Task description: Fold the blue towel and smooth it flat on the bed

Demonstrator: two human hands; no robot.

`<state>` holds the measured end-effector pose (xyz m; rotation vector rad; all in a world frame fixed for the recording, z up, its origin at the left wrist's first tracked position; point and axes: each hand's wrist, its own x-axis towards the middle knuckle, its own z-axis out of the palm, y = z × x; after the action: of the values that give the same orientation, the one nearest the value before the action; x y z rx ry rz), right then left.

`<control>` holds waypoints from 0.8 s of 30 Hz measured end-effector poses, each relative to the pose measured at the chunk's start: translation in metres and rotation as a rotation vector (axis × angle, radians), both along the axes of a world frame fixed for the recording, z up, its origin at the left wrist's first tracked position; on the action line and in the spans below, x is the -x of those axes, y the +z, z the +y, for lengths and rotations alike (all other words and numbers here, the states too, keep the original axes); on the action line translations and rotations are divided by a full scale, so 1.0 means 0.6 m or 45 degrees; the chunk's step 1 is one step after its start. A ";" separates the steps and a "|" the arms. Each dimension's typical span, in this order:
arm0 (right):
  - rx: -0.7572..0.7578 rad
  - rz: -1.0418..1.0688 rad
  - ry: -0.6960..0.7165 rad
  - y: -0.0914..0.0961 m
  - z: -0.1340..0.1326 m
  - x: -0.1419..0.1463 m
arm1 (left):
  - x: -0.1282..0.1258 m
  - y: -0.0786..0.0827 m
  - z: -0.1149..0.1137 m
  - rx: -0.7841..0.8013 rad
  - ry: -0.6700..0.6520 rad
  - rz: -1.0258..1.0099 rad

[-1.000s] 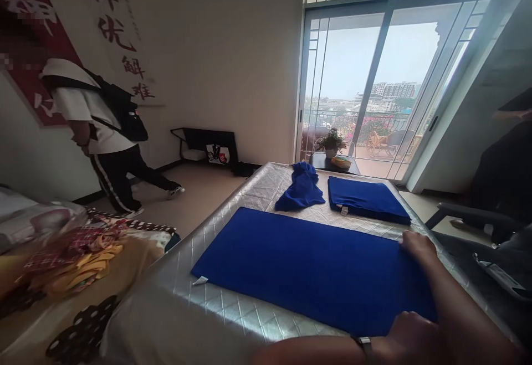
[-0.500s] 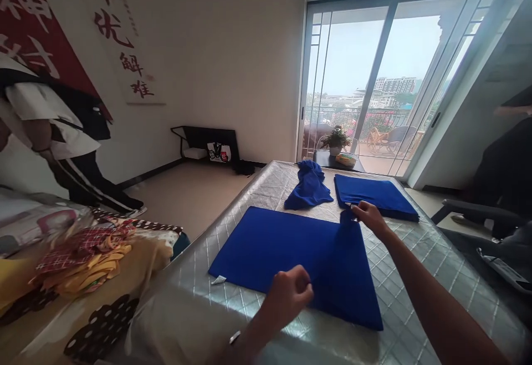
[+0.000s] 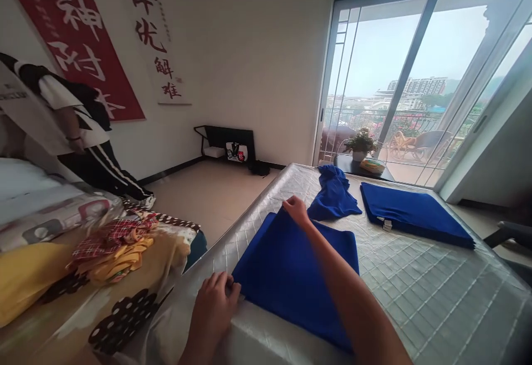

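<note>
A blue cloth (image 3: 291,276) lies folded over on the silver quilted mattress (image 3: 419,293) before me. My right hand (image 3: 296,210) pinches its far left corner, the forearm crossing above the fabric. At the near left corner, my left hand (image 3: 218,298) has its fingers closed on the edge; the gripped part is hidden behind the fingers. Beyond the cloth sits a crumpled blue cloth (image 3: 334,193). To its right rests a stack of folded blue cloths (image 3: 415,212) with a small whitish tag at its near edge.
On the left, a surface with a patterned cover (image 3: 114,326) bears a red plaid and yellow cloth heap (image 3: 120,248). A person (image 3: 83,127) leans there. A potted plant (image 3: 361,142) stands on a small dark table (image 3: 386,175) near the glass doors. A printed bag (image 3: 236,152) is by the wall.
Both hands have brought the cloth's right side over to the left, doubling it. The view has turned a little left, and the leaning person has shifted.
</note>
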<state>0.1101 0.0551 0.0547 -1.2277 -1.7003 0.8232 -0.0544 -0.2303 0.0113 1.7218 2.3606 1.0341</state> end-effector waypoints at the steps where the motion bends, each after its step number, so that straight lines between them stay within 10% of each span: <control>1: 0.005 -0.029 0.015 -0.012 0.004 0.017 | 0.006 -0.011 0.002 -0.017 0.011 0.050; 9: -0.049 -0.275 0.150 -0.088 0.014 0.071 | 0.004 -0.041 -0.002 -0.178 0.041 0.220; 24: -0.213 -0.362 0.221 -0.105 0.006 0.065 | 0.006 -0.054 0.002 -0.294 0.016 0.288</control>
<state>0.0710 0.0585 -0.0084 -1.1343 -2.0843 0.6124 -0.0580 -0.2292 -0.0213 2.0036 2.4689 1.2164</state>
